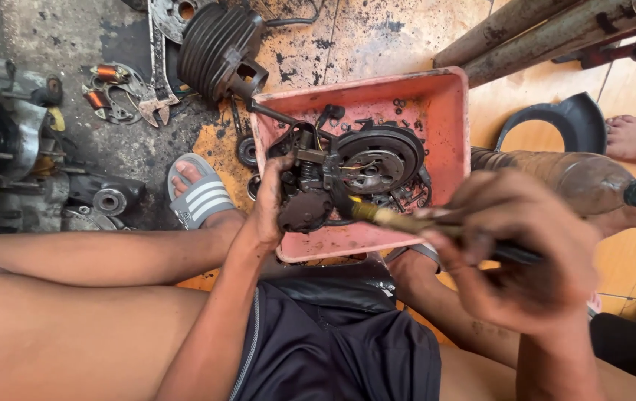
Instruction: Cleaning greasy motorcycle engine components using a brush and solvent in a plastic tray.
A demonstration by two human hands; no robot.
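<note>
— Pink plastic tray (448, 111), greasy, sits on the stained floor between the person's feet. What's in it?

— A dark oily engine assembly with a round flywheel plate (355, 174), lying toward the tray's near left corner. The left hand (272, 200) has its fingers wrapped around the assembly's left side, steadying it.

— And the other hand?

— The right hand (522, 249) is closed tight on the black handle of a brass-ferruled brush (400, 219), its tip down against the assembly, near the tray's middle.

— What could go wrong?

— I'd judge the oily grip is the risk: the assembly could slip and tip the tray. The brush might also flick small loose parts over the near edge, toward the grey striped sandal (201, 197).
</note>
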